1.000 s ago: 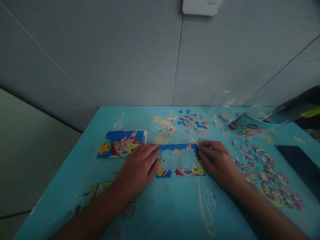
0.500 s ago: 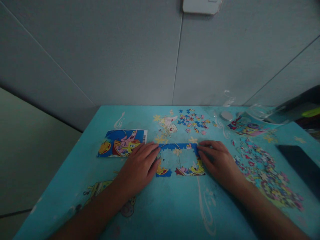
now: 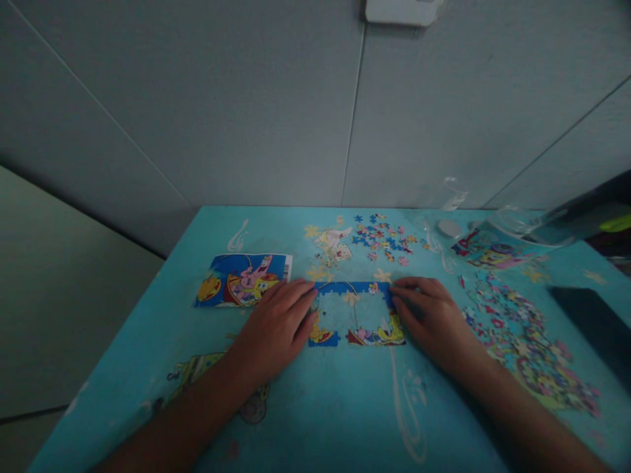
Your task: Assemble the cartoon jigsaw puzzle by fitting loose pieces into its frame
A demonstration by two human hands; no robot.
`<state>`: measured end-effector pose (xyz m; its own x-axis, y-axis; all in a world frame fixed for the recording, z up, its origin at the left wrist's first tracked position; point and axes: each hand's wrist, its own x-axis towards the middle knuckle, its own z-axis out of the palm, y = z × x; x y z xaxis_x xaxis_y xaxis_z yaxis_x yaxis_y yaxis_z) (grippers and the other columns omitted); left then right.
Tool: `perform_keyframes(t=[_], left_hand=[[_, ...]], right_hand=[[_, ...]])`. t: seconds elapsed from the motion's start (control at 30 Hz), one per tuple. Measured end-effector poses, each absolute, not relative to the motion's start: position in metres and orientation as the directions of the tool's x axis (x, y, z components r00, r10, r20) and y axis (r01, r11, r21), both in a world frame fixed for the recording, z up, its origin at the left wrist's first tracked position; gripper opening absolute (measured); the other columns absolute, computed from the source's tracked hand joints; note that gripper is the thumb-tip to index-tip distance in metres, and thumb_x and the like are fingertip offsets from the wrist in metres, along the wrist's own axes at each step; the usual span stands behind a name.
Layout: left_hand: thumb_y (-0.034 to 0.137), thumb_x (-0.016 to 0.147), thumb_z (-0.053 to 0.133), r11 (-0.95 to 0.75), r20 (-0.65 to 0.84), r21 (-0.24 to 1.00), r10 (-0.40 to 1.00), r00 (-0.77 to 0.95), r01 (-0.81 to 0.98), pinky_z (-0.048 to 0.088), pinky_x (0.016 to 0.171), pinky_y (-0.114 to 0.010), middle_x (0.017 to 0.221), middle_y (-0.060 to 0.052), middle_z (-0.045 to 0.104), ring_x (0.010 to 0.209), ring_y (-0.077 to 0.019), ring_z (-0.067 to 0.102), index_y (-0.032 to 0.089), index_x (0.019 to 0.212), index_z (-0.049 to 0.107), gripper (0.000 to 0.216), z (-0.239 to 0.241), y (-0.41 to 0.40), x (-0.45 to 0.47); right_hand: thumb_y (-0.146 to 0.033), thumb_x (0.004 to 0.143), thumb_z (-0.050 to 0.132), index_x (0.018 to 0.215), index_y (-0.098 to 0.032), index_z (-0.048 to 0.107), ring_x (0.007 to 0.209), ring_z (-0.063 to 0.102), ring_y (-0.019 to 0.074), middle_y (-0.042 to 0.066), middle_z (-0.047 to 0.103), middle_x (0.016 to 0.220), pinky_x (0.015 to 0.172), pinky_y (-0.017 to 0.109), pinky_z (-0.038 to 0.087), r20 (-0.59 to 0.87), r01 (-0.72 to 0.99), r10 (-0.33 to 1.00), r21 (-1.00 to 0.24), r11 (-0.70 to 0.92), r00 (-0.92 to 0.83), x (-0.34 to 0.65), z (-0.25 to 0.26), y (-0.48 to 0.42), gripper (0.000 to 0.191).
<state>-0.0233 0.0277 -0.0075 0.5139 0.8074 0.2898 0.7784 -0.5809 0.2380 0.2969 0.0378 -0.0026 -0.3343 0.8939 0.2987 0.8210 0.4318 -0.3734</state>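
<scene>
Nothing has moved since a second ago. Your left hand and right hand stay flat and released, fingertips touching the left and right ends of the puzzle frame, mid-tabletop. Loose pieces lie right.

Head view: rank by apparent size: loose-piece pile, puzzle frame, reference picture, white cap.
1. loose-piece pile
2. puzzle frame and reference picture: look alike, frame nearer, unranked
3. white cap
</scene>
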Motion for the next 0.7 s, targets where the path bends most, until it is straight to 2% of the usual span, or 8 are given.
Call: perform_keyframes(t=[0.23,0.4,0.57,0.7], left_hand=[[0.026,0.102,0.052,-0.586,0.304,0.239,0.802,0.514,0.774,0.046,0.112,-0.055,0.137,-0.014,0.059,0.128,-0.0292,0.055,0.015,0.137,0.058,0.037,-0.006,0.028,-0.023],[0.024,0.101,0.053,-0.59,0.325,0.244,0.798,0.508,0.77,0.047,0.111,-0.055,0.135,-0.014,0.06,0.126,-0.029,0.057,0.015,0.135,0.058,0.036,-0.007,0.028,-0.024],[0.024,0.102,0.052,-0.596,0.337,0.26,0.794,0.507,0.76,0.046,0.11,-0.054,0.135,-0.013,0.059,0.126,-0.0281,0.055,0.015,0.134,0.059,0.034,-0.004,0.028,-0.025],[0.024,0.101,0.055,-0.692,0.339,0.301,0.721,0.605,0.656,0.046,0.11,-0.049,0.133,-0.012,0.06,0.124,-0.0264,0.055,0.017,0.132,0.061,0.032,0.004,0.025,-0.022]], right_hand=[[-0.028,0.099,0.057,0.114,-0.022,0.076,0.107,0.064,0.0289,0.011,0.07,0.117,0.096,0.051,0.054,0.289,0.83,0.902,-0.373,0.415,-0.321,0.296,-0.001,0.039,0.024],[-0.028,0.099,0.057,0.12,-0.023,0.073,0.11,0.063,0.0289,0.011,0.068,0.12,0.098,0.051,0.053,0.295,0.813,0.901,-0.403,0.419,-0.318,0.295,0.003,0.037,0.026],[-0.031,0.099,0.061,0.121,-0.025,0.071,0.114,0.061,0.0267,0.01,0.066,0.122,0.1,0.047,0.051,0.289,0.671,0.824,-0.48,0.565,-0.487,0.285,0.011,0.028,0.024],[-0.036,0.097,0.066,0.119,-0.028,0.072,0.107,0.062,0.0251,0.008,0.067,0.114,0.095,0.045,0.05,0.228,0.593,0.746,-0.482,0.645,-0.626,0.278,0.011,0.023,0.024]])
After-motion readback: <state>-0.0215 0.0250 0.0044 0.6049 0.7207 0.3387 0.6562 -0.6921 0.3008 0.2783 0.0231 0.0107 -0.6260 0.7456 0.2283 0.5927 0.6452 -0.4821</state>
